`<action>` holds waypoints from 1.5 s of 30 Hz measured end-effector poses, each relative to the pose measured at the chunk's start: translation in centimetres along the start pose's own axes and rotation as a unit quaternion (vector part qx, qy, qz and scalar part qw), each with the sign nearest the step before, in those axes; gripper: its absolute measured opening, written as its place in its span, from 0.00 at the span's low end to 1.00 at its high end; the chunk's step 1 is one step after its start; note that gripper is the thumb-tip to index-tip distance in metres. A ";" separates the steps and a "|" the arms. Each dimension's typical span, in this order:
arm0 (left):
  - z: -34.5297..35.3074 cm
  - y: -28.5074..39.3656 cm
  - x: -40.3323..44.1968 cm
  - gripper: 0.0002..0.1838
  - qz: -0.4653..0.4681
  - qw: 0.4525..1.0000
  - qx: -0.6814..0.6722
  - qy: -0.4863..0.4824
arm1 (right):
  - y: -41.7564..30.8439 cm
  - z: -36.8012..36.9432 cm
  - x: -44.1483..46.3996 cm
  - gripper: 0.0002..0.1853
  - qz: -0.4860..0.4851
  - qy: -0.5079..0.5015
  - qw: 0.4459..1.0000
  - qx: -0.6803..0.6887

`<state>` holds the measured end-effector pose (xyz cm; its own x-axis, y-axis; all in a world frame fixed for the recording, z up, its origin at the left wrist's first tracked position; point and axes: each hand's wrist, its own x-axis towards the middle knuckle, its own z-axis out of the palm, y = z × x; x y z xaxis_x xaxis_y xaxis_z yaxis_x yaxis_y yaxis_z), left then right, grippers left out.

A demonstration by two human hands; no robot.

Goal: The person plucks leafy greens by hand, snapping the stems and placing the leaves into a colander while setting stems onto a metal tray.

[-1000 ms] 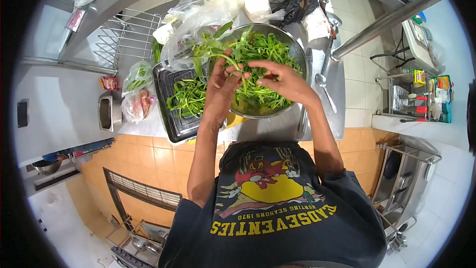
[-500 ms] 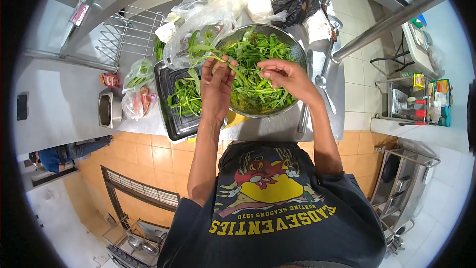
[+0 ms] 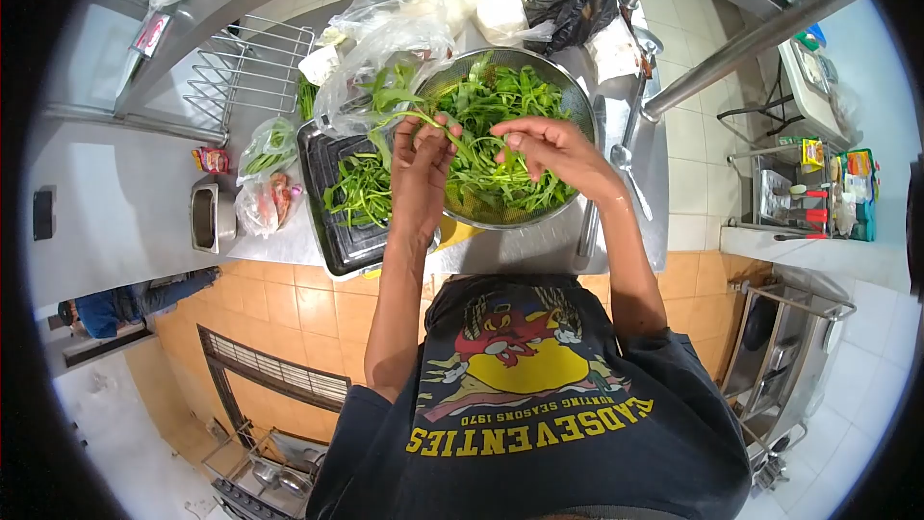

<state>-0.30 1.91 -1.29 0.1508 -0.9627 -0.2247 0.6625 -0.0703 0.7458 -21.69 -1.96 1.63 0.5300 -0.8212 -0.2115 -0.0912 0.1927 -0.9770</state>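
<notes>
My left hand (image 3: 421,159) is closed around a long stem of leafy greens (image 3: 390,96), whose leaves reach up to the left. Opposite it, my right hand (image 3: 553,149) pinches at the thin end of a green shoot, partly hidden by the fingertips. Both hands are over the near left part of a wide metal colander (image 3: 584,106) holding a heap of loose green leaves (image 3: 500,87). Left of my left wrist, a black rectangular tray (image 3: 339,248) contains cut green stems (image 3: 361,188).
Clear plastic bags (image 3: 385,39) and a black plastic bag (image 3: 573,0) sit behind the colander. A spoon (image 3: 626,169) lies at right. A wire rack (image 3: 250,67), bagged vegetables (image 3: 269,149) and a small metal container (image 3: 207,217) stand at left. A steel shelf post (image 3: 751,43) slants at right.
My right hand has shifted slightly left, closer to my left hand, and its fingers have dipped a little. My left hand keeps hold of the stem, almost unmoved.
</notes>
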 end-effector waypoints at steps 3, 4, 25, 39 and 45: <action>0.3 0.0 -0.3 0.18 -0.008 1.000 0.026 -0.015 | 0.7 0.9 0.8 0.15 -0.071 -0.007 0.992 -0.105; 0.4 0.0 -0.4 0.18 -0.008 0.999 0.032 -0.021 | 0.2 1.5 0.7 0.12 -0.052 0.009 0.994 -0.094; -2.9 -1.9 -1.5 0.18 0.035 0.998 0.057 0.019 | -3.5 1.2 7.8 0.07 -0.305 0.169 0.896 -0.273; -4.2 -1.7 -2.8 0.15 0.034 0.978 0.205 0.018 | -0.8 3.8 20.2 0.12 -0.294 0.157 0.866 -0.372; -3.4 -1.9 -2.6 0.15 0.014 0.968 0.251 -0.002 | -2.3 1.8 13.3 0.13 -0.212 0.118 0.937 -0.253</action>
<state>0.51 5.38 -4.24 0.1601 -0.9667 -0.1995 0.2178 -0.1625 0.9624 -12.90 -12.32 1.16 0.4137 -0.8738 0.2555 -0.3337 -0.4066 -0.8505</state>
